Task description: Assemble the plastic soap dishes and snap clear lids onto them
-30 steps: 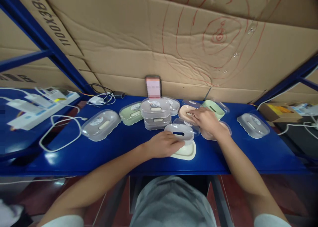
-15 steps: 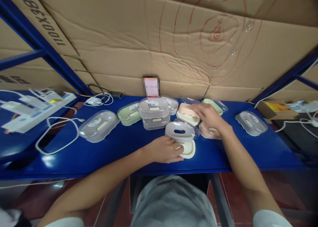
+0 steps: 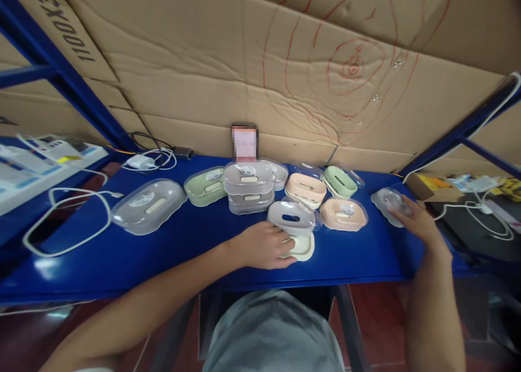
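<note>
Right hand [image 3: 415,218] moved to rightmost grey box [image 3: 381,200], grip apart; left hand [image 3: 264,245] at cream tray [image 3: 306,247], grip unclear.

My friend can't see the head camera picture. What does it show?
Someone's right hand is on a gray box at the right of a blue table. Their left hand is at a cream tray, near pastel boxes.

Left arm [image 3: 163,290] angled inward, left fingers [image 3: 288,246] curled, right wrist [image 3: 442,252] bent
</note>
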Tool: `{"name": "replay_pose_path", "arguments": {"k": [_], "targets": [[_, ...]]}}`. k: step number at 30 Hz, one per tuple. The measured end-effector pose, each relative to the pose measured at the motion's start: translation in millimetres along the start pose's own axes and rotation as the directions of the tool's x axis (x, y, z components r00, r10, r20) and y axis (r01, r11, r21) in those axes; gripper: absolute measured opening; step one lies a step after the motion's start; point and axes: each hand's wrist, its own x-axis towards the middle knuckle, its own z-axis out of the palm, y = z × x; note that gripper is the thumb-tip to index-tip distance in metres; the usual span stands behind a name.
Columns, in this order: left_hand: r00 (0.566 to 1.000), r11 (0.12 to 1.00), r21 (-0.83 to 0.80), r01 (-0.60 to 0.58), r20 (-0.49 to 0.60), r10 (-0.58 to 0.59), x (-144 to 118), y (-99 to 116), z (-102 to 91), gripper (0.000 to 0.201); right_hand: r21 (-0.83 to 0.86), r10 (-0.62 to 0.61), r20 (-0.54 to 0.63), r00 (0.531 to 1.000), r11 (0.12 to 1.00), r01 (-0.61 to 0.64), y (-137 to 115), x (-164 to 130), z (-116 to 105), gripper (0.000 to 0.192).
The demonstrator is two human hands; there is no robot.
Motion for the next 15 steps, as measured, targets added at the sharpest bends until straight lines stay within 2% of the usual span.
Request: {"name": "replay_pose_path", "arguments": {"k": [2,6,9,12,14,15], "targets": [[1.000,1.000,0.007,0.000,-0.008,0.000,0,0,0.7,0.034,0.075,0.028,-0.014,0.999,0.997,-0.027,-13,-5,7,0.071],[1.000,1.000,0.018,0.002,-0.012,-0.002,1,-2,0.7,0.034,0.163,-0.044,-0.059,0.997,0.985,0.053,-58,0,21,0.075],[1.000,1.000,0.016,-0.003,-0.005,0.003,1,-2,-0.1,0.033,0.209,-0.205,-0.101,0.974,0.953,0.222,-102,15,30,0.076],[1.000,1.000,0.020,-0.010,0.008,0.009,1,-3,-0.7,0.032,0.220,-0.434,-0.005,0.901,0.878,0.424,-144,34,34,0.067],[1.000,0.999,0.032,-0.002,0.012,0.002,0,-4,-0.6,0.030,0.167,-0.500,0.012,0.866,0.855,0.492,-159,45,31,0.061],[1.000,0.999,0.037,0.003,0.012,-0.004,0,-4,-0.4,0.030,0.136,-0.492,-0.015,0.871,0.862,0.489,-161,48,29,0.059]]}}
